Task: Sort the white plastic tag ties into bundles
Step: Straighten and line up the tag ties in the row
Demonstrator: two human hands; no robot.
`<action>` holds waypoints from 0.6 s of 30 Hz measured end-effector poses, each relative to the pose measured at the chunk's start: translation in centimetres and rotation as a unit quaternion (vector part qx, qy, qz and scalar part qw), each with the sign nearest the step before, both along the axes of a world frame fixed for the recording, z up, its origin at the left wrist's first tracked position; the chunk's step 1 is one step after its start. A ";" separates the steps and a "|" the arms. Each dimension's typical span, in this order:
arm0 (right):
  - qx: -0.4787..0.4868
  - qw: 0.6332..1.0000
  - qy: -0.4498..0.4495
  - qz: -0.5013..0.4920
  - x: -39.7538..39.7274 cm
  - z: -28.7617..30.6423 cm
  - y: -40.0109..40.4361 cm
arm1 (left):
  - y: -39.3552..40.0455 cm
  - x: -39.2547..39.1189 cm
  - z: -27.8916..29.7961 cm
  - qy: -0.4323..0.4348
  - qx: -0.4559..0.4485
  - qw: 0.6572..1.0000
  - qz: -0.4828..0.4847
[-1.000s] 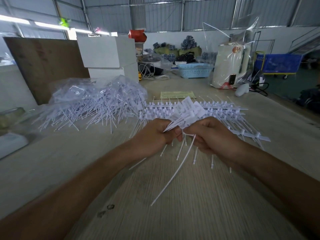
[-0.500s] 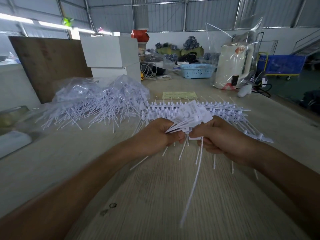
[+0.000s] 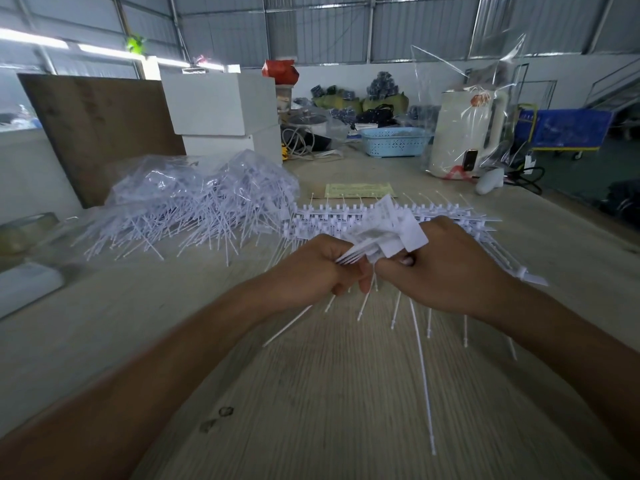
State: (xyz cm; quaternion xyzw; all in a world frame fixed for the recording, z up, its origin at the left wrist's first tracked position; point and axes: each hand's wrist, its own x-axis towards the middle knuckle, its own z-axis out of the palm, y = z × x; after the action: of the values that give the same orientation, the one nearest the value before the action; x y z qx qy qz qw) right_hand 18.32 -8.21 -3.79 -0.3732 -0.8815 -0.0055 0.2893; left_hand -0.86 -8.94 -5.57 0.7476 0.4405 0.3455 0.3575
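long tie tail (image 3: 420, 368) swung right | left hand (image 3: 311, 268), right hand (image 3: 446, 268): fingers curled gripping tie bundle (image 3: 384, 233)

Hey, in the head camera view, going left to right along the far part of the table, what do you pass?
Brown board → white boxes → blue basket → bagged white appliance → blue cart.
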 end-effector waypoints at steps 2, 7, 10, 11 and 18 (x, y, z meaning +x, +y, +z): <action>0.018 1.000 -0.008 -0.023 -0.1 -0.2 0.3 | -0.1 0.2 -0.1 -0.020 -0.008 1.000 0.001; 0.049 0.975 0.181 -0.120 4.3 0.7 3.5 | -0.8 -0.4 0.2 -0.031 -0.042 0.999 -0.006; -0.186 0.901 0.391 -0.015 6.7 0.7 4.6 | -0.5 -0.8 0.4 -0.048 -0.039 0.997 0.038; -0.257 0.888 0.380 0.022 6.9 0.4 4.7 | -0.5 -0.8 0.4 -0.044 -0.035 0.997 0.043; -0.358 0.881 0.251 0.183 5.1 0.0 3.5 | -0.4 -0.6 -0.1 -0.052 -0.040 0.997 0.038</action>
State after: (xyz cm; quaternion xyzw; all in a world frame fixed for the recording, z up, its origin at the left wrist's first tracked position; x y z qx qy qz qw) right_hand 23.41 -4.75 -3.79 -0.2724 -0.7738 0.4573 0.3434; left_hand -1.48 -9.34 -5.65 0.6966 0.4627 0.3793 0.3960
